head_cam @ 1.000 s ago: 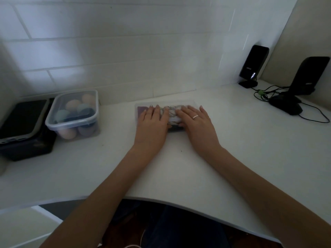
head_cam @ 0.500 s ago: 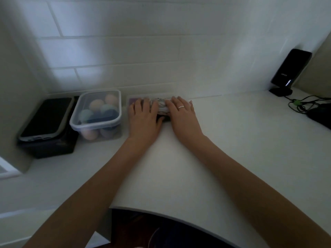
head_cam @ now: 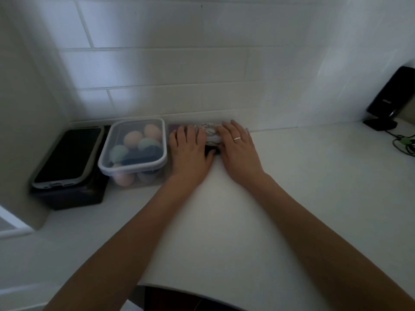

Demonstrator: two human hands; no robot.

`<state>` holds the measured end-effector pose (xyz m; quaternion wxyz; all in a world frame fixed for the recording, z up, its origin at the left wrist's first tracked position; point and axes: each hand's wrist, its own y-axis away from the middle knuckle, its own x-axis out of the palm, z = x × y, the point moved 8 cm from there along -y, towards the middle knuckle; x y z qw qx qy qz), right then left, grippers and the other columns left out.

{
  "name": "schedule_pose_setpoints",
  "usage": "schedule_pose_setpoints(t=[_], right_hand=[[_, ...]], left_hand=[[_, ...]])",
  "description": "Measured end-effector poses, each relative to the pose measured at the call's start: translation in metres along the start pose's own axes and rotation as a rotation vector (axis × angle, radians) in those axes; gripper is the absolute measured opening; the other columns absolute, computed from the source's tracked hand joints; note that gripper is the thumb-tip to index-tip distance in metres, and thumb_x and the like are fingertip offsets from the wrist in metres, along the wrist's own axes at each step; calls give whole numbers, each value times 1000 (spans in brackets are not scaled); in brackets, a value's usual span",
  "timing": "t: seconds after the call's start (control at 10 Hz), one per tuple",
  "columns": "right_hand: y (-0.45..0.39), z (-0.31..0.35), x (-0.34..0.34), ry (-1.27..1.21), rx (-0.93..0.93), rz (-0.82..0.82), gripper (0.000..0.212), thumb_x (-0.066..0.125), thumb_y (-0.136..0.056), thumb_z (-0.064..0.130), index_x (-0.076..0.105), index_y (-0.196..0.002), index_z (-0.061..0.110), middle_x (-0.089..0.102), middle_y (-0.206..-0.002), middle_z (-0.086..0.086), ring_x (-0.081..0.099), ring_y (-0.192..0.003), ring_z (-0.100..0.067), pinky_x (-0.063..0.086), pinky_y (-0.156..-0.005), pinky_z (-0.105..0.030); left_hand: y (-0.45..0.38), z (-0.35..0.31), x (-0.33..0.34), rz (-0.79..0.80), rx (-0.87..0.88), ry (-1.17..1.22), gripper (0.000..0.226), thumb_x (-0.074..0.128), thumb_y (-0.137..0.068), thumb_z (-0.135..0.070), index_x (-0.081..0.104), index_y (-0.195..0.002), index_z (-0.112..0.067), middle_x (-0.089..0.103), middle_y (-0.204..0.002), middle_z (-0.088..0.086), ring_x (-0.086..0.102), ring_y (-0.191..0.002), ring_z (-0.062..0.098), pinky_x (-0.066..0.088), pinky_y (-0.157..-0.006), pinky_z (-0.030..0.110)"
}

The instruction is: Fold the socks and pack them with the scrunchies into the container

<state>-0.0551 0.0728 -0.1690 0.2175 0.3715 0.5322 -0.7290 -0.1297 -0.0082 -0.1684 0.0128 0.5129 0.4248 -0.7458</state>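
Note:
A small clear container (head_cam: 173, 127) sits at the back of the white counter, touching the tiled wall. Through its top I see a patterned grey-white fabric bundle (head_cam: 210, 134) and something purple at the left end. My left hand (head_cam: 190, 151) lies flat over its left half. My right hand (head_cam: 238, 151), with a ring on it, lies flat over its right half. Both hands press on the top and hide most of it.
A lidded clear tub (head_cam: 134, 167) of pastel round items stands directly left of the container. Further left a phone (head_cam: 65, 156) lies on a black box (head_cam: 69, 197). A black speaker (head_cam: 390, 97) and cables (head_cam: 404, 143) are at the far right.
Both hands have slid the container back and to the left, from the middle of the counter to the wall beside the lidded tub. The view has turned left.

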Motion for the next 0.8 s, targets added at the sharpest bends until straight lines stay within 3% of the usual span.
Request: schedule_pose_setpoints(t=[0.1, 0.2, 0.3, 0.5, 0.6, 0.7, 0.8], right_hand=[[1, -3, 2, 53, 27, 30, 57, 41, -86, 35, 40, -139, 12, 37, -150, -10, 28, -141, -26, 19, -113, -56], [1, -6, 0, 146, 60, 17, 68, 45, -85, 43, 28, -145, 15, 23, -156, -5, 15, -145, -21, 7, -114, -54], [0, -3, 1, 165, 12, -2, 65, 44, -88, 40, 28, -145, 14, 26, -155, -6, 18, -144, -21, 8, -114, -55], [1, -2, 7, 206, 23, 12, 64, 42, -88, 38, 27, -145, 12, 28, -154, -11, 23, -143, -27, 13, -111, -61], [1, -2, 7, 190, 62, 112, 70, 50, -84, 32, 25, -146, 13, 25, -155, -9, 17, -145, -24, 5, -110, -63], [-5, 1, 0, 116, 142, 291, 68, 49, -86, 26, 20, -147, 19, 19, -158, -2, 7, -147, -16, -6, -109, -64], [-30, -13, -29, -239, 303, 364, 63, 52, -87, 19, 29, -144, 24, 30, -153, 1, 23, -143, -19, 8, -115, -58]], left_hand=[[1, 0, -2, -41, 24, 4, 57, 48, -73, -46, 54, -113, -7, 65, -111, 19, 61, -104, 36, 23, -98, 48], [1, -7, -8, -75, 99, 33, 59, 44, -77, -38, 54, -123, -4, 61, -125, 16, 55, -122, 29, 13, -107, 53], [0, -14, -8, -73, 133, -2, 57, 42, -81, -33, 50, -132, -10, 54, -138, 9, 47, -131, 25, 13, -108, 54], [0, -18, -7, 5, 138, -51, 62, 40, -74, -35, 53, -130, -11, 59, -133, 8, 51, -128, 25, 31, -108, 54], [-1, -18, -8, 124, 152, 42, 64, 38, -71, -33, 56, -126, -8, 62, -127, 10, 55, -123, 26, 37, -102, 55], [-3, -29, -31, 19, 309, 262, 56, 38, -72, -22, 62, -117, -1, 67, -118, 17, 62, -113, 30, 44, -100, 44], [-18, -10, -87, -152, 327, 473, 52, 38, -75, -7, 57, -123, 3, 58, -129, 18, 53, -124, 30, 25, -111, 28]])
